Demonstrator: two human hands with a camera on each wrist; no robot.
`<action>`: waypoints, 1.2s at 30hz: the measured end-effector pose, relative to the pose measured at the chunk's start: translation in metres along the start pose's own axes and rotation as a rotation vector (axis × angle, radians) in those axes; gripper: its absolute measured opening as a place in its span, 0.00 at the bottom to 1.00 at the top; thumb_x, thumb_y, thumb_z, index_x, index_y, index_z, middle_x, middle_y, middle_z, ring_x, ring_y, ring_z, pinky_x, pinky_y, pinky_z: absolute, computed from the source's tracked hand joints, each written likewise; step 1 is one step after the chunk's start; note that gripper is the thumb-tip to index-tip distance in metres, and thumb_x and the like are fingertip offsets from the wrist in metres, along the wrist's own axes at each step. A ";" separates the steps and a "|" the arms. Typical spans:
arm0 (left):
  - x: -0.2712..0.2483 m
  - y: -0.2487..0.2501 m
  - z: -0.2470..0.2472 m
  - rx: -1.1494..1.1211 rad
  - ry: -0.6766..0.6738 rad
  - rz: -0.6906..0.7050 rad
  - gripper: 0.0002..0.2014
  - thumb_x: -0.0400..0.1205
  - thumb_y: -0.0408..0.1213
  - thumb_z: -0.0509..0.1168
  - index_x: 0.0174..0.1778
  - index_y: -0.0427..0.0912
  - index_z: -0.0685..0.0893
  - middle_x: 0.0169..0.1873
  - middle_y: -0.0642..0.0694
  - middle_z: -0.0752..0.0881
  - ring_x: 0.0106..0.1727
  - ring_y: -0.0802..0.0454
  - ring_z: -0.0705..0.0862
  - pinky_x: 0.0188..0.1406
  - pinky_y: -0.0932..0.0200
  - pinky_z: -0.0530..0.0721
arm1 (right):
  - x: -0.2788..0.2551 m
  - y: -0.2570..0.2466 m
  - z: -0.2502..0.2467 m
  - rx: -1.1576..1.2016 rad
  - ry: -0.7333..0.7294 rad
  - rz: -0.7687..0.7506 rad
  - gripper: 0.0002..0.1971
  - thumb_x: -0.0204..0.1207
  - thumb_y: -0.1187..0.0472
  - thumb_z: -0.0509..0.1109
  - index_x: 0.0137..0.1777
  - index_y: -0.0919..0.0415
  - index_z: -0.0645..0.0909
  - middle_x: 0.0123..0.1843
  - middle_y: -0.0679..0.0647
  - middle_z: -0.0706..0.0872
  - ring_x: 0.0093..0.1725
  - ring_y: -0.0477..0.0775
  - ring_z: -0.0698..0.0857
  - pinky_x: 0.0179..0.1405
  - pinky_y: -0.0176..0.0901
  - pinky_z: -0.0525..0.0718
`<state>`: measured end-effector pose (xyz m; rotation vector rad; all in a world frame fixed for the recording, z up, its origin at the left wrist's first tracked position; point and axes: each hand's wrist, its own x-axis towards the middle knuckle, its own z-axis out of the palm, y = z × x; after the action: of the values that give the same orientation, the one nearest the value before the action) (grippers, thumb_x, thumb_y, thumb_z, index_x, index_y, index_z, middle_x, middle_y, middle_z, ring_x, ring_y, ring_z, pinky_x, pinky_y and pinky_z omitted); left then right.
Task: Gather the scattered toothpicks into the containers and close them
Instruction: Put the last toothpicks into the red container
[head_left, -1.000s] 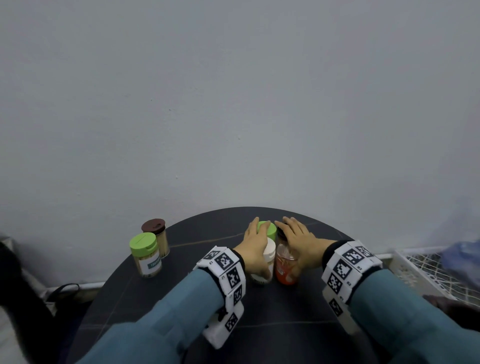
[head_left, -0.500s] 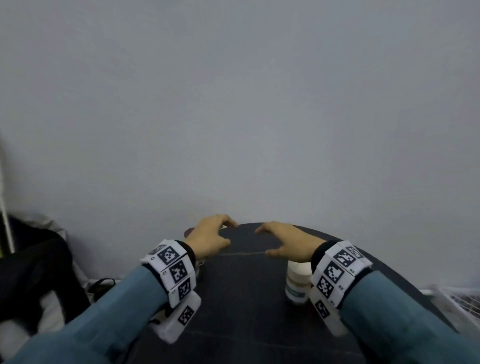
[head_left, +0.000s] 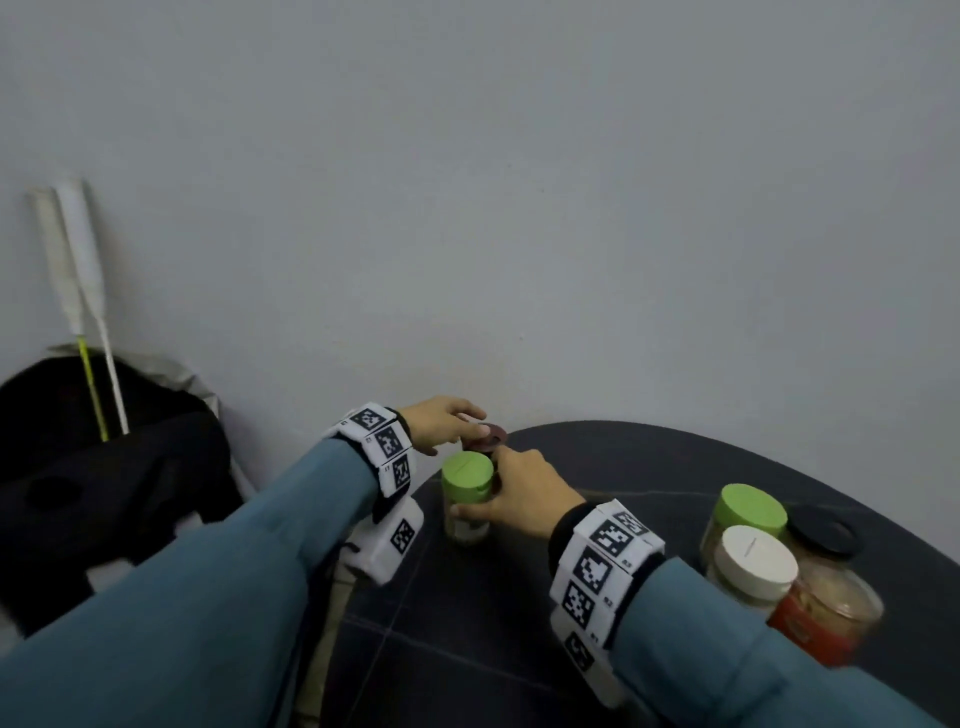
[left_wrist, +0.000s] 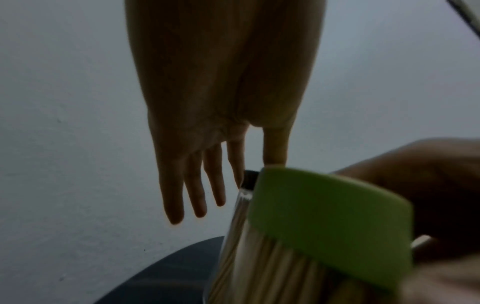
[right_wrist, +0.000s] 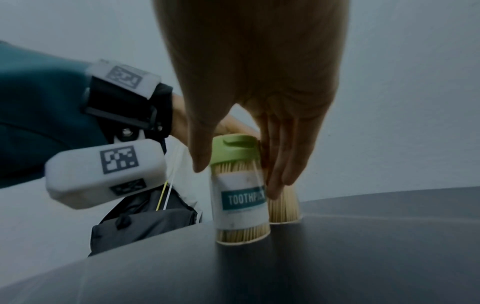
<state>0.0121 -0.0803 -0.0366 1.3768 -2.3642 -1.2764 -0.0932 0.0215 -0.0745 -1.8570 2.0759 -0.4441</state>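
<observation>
Right hand (head_left: 519, 486) grasping a green-lidded jar (right_wrist: 239, 187) packed with toothpicks, upright near the table (head_left: 519, 649) edge, left hand (head_left: 441, 423) fingers relaxed over the brown-lidded jar (head_left: 485, 436) just behind.

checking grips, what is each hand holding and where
Right hand grips the green-lidded jar by its sides. Left hand touches the brown lid; no clear hold.
</observation>
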 end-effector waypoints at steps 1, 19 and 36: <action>0.003 -0.003 0.002 -0.025 -0.028 -0.011 0.20 0.86 0.43 0.61 0.73 0.45 0.73 0.70 0.43 0.76 0.72 0.43 0.74 0.66 0.45 0.75 | 0.002 0.000 0.002 0.006 0.024 -0.007 0.37 0.65 0.38 0.74 0.69 0.58 0.73 0.61 0.59 0.82 0.60 0.60 0.82 0.58 0.53 0.82; -0.013 0.009 0.034 -0.358 0.030 0.059 0.02 0.84 0.33 0.63 0.50 0.39 0.79 0.38 0.46 0.80 0.34 0.58 0.80 0.24 0.72 0.81 | -0.060 0.046 -0.077 -0.081 0.082 0.112 0.24 0.63 0.45 0.76 0.47 0.66 0.81 0.49 0.61 0.85 0.49 0.60 0.83 0.44 0.49 0.81; -0.026 0.054 0.110 -0.269 -0.126 0.176 0.07 0.83 0.34 0.66 0.56 0.39 0.81 0.41 0.48 0.83 0.38 0.57 0.81 0.30 0.72 0.81 | -0.068 0.090 -0.109 -0.548 -0.207 0.413 0.26 0.72 0.44 0.70 0.64 0.61 0.76 0.63 0.55 0.83 0.67 0.59 0.78 0.70 0.83 0.43</action>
<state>-0.0614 0.0178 -0.0602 1.0158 -2.2264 -1.5983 -0.2139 0.1008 -0.0134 -1.5563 2.5032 0.4406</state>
